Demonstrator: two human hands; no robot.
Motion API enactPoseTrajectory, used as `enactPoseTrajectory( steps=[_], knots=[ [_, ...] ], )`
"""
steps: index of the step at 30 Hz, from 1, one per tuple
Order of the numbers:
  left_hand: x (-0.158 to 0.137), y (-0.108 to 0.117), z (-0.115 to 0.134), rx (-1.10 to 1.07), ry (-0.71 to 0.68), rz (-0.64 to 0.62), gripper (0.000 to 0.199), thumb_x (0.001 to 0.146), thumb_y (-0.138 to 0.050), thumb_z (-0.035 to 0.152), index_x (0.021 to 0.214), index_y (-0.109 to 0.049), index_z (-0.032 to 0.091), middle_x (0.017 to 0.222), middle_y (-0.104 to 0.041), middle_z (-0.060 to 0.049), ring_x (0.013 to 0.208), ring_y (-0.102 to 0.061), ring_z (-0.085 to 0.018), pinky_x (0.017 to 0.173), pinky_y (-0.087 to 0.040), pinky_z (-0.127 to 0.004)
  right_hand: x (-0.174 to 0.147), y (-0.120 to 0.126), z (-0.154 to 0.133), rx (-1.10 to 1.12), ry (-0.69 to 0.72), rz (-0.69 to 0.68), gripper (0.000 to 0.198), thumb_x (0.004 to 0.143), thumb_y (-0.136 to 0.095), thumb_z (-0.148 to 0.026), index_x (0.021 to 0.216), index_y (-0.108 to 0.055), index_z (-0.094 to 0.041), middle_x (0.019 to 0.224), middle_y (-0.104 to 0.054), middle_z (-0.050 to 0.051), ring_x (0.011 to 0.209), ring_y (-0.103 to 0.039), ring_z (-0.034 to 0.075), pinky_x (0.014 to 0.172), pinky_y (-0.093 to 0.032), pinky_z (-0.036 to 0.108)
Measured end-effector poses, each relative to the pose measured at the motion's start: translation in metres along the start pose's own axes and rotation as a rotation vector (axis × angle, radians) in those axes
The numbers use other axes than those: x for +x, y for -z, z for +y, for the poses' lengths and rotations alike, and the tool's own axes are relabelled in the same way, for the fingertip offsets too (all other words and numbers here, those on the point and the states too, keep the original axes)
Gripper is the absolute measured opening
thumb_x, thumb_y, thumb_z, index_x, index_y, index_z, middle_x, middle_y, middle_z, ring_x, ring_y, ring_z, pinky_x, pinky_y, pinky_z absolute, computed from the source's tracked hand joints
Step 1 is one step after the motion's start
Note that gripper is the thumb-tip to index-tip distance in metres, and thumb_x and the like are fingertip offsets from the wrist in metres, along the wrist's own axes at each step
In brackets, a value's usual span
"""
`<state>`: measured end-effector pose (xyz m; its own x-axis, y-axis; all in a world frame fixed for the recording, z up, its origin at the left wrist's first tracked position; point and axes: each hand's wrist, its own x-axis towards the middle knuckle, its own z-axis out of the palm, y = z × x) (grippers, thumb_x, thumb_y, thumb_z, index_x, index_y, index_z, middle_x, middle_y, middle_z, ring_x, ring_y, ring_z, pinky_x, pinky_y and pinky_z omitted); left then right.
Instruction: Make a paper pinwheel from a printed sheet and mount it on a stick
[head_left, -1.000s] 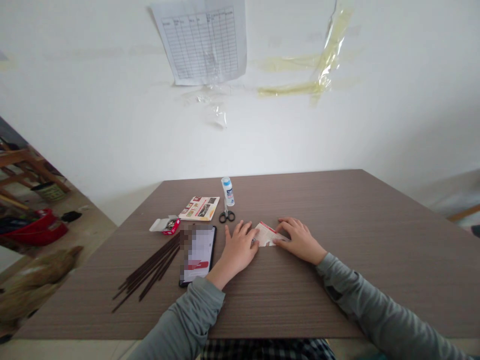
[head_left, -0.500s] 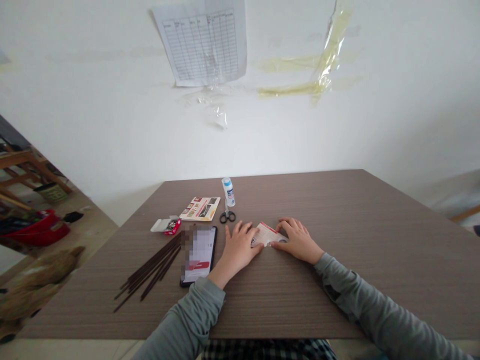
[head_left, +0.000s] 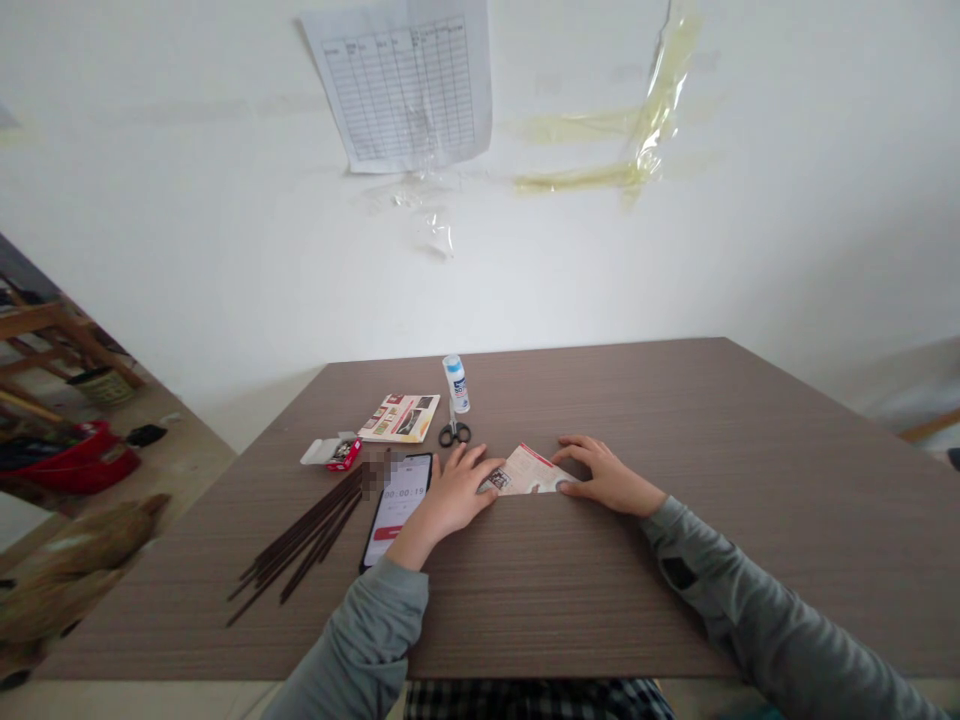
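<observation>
Between the two hands, on the brown surface [head_left: 600, 590], lies a triangular piece of printed paper [head_left: 529, 474]. Its long edge faces the person and runs left to right, from one hand to the other; its blunt peak points away toward the wall [head_left: 570, 290], with a red strip along the right slope. Neither hand is clearly nearer, since each touches one end. The left hand [head_left: 452, 492] has its fingers spread, forefinger and thumb parted over the left corner and hiding its tip. The right hand [head_left: 611, 480] is loosely curled, thumb and forefinger a little apart at the right corner. Whether either hand pinches the paper or only presses it down, I cannot tell. Just beyond the left fingertips lie scissors [head_left: 454, 434], with an upright white bottle [head_left: 457, 384] behind them; a phone [head_left: 382, 525] lies beside the left wrist.
</observation>
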<state>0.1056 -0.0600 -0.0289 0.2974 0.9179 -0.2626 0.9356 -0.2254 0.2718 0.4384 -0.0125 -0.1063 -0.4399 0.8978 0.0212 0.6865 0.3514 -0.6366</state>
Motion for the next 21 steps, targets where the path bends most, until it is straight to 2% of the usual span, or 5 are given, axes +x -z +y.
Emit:
enactPoseTrajectory(
  steps=[4,11,15,21],
  knots=[
    [-0.003,0.006,-0.010,0.006,0.001,-0.031,0.068,0.128,-0.067,0.032,0.195,-0.066,0.044,0.217,-0.040,-0.010,0.205,-0.023,-0.050,0.160,-0.021,-0.092,0.001,0.003,0.012,0.040,0.026,-0.043,0.059,0.103,-0.098,-0.048,0.160,-0.095,-0.033,0.197,-0.064,0.017,0.186,-0.054,0.054,0.158,-0.039,0.079],
    [-0.002,0.007,-0.023,0.026,-0.006,-0.030,0.063,0.128,-0.071,0.030,0.188,-0.074,0.049,0.218,-0.039,-0.008,0.206,-0.021,-0.051,0.159,-0.016,-0.094,0.003,0.007,0.017,0.069,0.025,-0.097,0.064,0.101,-0.098,-0.046,0.164,-0.094,-0.036,0.201,-0.060,0.017,0.189,-0.047,0.055,0.158,-0.034,0.083],
    [-0.001,0.007,-0.028,0.045,-0.016,-0.027,0.066,0.126,-0.073,0.025,0.184,-0.077,0.055,0.217,-0.041,-0.004,0.206,-0.021,-0.051,0.157,-0.018,-0.096,0.002,0.009,0.019,0.078,0.043,-0.104,0.069,0.098,-0.094,-0.037,0.167,-0.092,-0.037,0.202,-0.060,0.016,0.191,-0.046,0.053,0.158,-0.034,0.082],
    [-0.003,0.010,-0.026,0.097,-0.010,-0.068,0.070,0.126,-0.069,0.022,0.188,-0.073,0.054,0.219,-0.035,-0.004,0.206,-0.017,-0.049,0.158,-0.018,-0.094,0.003,0.010,0.022,0.070,0.035,-0.129,0.074,0.096,-0.093,-0.031,0.170,-0.091,-0.038,0.203,-0.059,0.016,0.191,-0.046,0.054,0.159,-0.031,0.083]
  ],
)
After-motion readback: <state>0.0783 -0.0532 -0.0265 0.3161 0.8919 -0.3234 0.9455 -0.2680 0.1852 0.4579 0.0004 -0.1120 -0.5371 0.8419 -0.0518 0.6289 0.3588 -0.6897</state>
